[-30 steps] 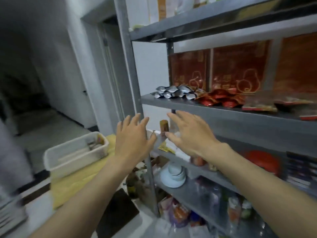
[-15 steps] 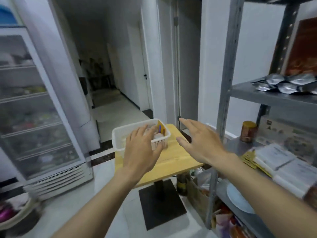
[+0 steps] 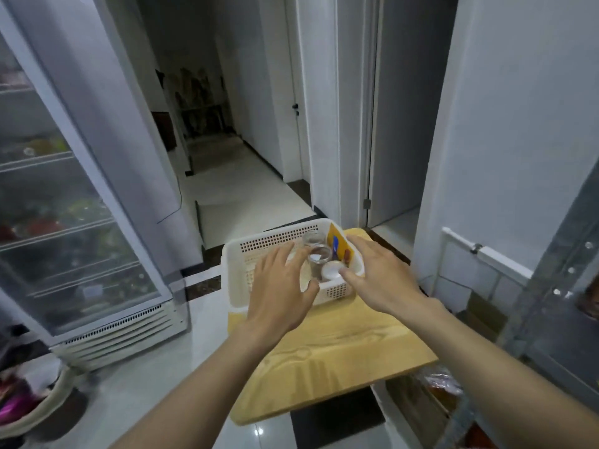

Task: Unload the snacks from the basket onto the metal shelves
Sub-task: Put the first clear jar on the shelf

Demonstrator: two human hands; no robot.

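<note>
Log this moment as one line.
left hand: open over basket | right hand: open over basket | held: nothing | jars: in basket

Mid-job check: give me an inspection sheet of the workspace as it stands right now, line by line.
Surface: light wooden table top, with bare grain in front of the basket.
Job's things: white perforated basket at the table's far end. It holds clear jars, a white lid and a yellow packet against its right wall. Of the metal shelves, only an upright shows, at the right edge.
Clutter: round floor basket at lower left, contents blurred.
Hands: left hand and right hand are both open over the basket, gripping nothing. Contact with the jars cannot be told.
Cables: nothing seen.
Surroundings: glass-door fridge on the left, hallway ahead.
</note>
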